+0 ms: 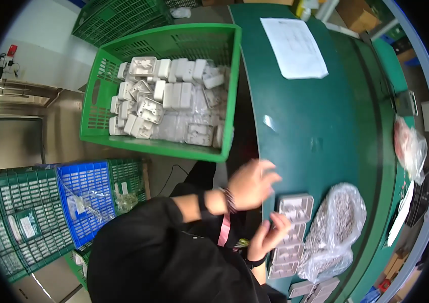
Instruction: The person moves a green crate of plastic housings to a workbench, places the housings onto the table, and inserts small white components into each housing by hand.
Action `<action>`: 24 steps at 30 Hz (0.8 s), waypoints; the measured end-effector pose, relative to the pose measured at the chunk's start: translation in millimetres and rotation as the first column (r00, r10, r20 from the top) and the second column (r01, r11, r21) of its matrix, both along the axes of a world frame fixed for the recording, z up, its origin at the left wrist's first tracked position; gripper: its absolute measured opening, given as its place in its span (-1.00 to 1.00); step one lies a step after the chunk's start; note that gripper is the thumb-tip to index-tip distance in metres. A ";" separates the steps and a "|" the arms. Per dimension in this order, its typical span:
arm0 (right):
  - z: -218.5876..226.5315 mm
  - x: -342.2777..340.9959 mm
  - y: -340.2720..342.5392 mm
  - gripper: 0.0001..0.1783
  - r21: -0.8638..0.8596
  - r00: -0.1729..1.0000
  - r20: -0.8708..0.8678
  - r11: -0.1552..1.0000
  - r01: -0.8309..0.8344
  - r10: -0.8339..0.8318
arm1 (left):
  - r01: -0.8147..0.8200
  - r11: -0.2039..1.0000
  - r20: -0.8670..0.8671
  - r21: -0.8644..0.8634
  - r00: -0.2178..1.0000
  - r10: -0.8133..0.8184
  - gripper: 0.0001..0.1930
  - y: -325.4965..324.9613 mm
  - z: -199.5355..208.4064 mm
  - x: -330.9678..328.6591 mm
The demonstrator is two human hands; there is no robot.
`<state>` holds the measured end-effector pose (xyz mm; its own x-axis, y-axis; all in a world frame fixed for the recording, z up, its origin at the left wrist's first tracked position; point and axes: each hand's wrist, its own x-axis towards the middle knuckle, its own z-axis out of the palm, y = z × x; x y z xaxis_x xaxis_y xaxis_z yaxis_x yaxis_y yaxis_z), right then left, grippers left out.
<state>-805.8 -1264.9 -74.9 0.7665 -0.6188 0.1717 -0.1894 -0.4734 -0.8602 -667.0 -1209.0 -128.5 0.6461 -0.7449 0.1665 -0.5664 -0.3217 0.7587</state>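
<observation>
Here are the boxes [296, 206], four pale ones in a row along the near edge of the green table [305, 116], their hollow sides facing up! And over the second one comes the right hand [270, 236], thumb and fingers parted, fingertips right across its left wall; whether they actually touch, I cannot tell. Just above, level with the table's edge, it's the left hand [250, 186], blurred, fingers spread and lightly bent, near the top box. A bracelet [229, 200] and a dark band [203, 202] ride the left wrist, another dark band on the right.

Just to the right of the row, a clear bag [358, 202] sits open, heaped with small grey bits [343, 214]. Below it, long grey pieces [326, 290] lie side by side. Up the table, a white sheet [295, 48] lies flat.

Over to the left, a big green crate [161, 149] is loaded with more pale boxes, some upturned, some on their sides, with clear plastic among them. And lower left, a blue crate [68, 174] stands between green ones, full of pale things!
</observation>
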 end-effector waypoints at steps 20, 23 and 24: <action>-368.3 417.5 204.1 -0.13 0.582 0.806 -0.414 0.803 -0.124 0.424 | -0.561 0.643 -0.724 0.522 0.108 0.682 -0.40 294.0 -280.4 294.1; -334.9 408.2 182.2 -0.07 0.597 0.823 -0.364 0.788 -0.154 0.437 | -0.582 0.662 -0.777 0.472 0.080 0.624 -0.44 276.1 -230.6 291.0; -321.1 400.9 176.6 -0.03 0.608 0.826 -0.337 0.774 -0.177 0.453 | -0.590 0.677 -0.809 0.439 0.067 0.583 -0.45 272.6 -214.4 283.3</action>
<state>-404.9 -1088.4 -396.0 0.8344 -0.2080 -0.5104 -0.5335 -0.0720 -0.8427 -383.6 -936.4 -342.9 0.6171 -0.0531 -0.7851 0.7620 -0.2085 0.6131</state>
